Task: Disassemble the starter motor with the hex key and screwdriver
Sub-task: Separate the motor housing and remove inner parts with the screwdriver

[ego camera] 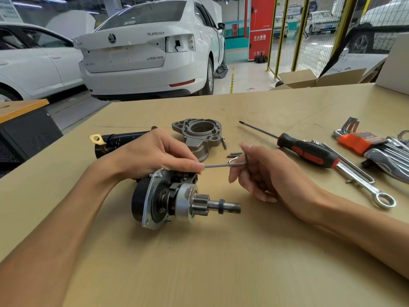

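The starter motor (168, 200) lies on its side on the table (221, 262), with its pinion gear and shaft pointing right. My left hand (155, 154) grips the top of the motor, fingertips at the hex key's tip. A thin hex key (223, 165) runs level from the motor to my right hand (263, 171), which pinches its bent end. The grey aluminium nose housing (197, 136) sits detached behind my hands. A red and black screwdriver (305, 149) lies to the right, untouched.
Several loose bolts (232, 154) lie between the housing and my right hand. A combination wrench (363, 185), a hex key set in an orange holder (358, 138) and more wrenches lie at the right. Cardboard boxes (309, 79) stand at the far edge; a black cabinet (26, 131) at left.
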`<state>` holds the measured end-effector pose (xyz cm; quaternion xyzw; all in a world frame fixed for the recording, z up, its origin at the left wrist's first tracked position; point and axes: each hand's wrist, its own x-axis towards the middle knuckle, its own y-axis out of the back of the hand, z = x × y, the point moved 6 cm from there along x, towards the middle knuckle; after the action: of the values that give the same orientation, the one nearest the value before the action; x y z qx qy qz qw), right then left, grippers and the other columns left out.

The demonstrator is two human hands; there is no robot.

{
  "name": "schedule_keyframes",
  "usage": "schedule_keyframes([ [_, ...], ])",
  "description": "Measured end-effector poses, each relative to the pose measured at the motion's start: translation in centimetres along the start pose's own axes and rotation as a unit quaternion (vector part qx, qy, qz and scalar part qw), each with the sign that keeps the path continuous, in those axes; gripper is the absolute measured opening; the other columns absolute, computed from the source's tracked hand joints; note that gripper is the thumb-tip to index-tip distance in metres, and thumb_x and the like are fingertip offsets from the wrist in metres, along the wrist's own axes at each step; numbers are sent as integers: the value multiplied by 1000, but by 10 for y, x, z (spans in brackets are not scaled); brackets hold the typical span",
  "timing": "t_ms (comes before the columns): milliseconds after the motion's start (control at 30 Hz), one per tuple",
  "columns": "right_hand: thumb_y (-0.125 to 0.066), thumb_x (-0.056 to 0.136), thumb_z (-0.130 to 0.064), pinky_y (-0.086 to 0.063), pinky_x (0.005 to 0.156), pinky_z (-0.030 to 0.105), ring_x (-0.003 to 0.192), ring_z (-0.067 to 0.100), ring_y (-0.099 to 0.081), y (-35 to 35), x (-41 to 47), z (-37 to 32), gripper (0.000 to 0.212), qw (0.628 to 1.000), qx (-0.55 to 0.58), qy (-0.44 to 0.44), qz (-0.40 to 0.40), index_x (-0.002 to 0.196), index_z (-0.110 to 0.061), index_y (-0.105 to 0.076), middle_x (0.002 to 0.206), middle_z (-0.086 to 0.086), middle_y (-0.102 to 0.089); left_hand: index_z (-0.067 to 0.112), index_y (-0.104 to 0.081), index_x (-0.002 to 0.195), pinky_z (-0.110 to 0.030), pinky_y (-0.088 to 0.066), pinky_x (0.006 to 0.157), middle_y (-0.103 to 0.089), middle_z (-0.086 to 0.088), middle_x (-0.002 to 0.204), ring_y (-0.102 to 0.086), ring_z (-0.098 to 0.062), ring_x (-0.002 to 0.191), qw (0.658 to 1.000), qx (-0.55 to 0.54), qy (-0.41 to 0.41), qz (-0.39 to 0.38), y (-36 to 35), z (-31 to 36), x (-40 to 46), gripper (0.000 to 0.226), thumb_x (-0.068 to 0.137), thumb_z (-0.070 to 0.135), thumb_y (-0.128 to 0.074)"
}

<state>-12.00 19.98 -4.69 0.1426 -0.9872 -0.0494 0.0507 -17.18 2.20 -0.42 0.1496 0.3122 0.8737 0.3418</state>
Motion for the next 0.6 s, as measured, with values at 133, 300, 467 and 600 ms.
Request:
schedule_keyframes([
  [133,-42,87,-53,-28,38,20,42,13,-37,1,1,2,48,1000,11,0,-16,71,-18,-72,55,2,-50,20,-82,88,-41,-57,81,-76,-8,90,-70,-26,89,1000,-5,-1,2,0,0,0,20,77,34,-74],
  [300,-51,81,-49,-28,38,21,42,13,-37,1,0,0,44,999,22,14,-27,77,-9,-71,54,2,-49,20,-83,88,-44,-57,82,-76,-8,90,-71,-26,90,1000,-1,1,1,0,-1,1,19,76,33,-75],
  [467,-54,76,-23,-25,38,21,43,12,-37,4,-3,-5,26,999,9,37,-7,80,-4,-71,53,1,-48,24,-83,86,-45,-57,84,-77,-6,90,-71,-25,90,1000,-2,-4,6,1,0,0,21,73,38,-76],
  [600,-51,89,0,-28,39,18,42,13,-38,6,-4,-7,24,998,-26,42,33,81,-2,-73,55,0,-50,24,-83,85,-50,-56,85,-77,-7,89,-71,-26,90,1000,1,-5,10,1,1,1,21,72,39,-76],
])
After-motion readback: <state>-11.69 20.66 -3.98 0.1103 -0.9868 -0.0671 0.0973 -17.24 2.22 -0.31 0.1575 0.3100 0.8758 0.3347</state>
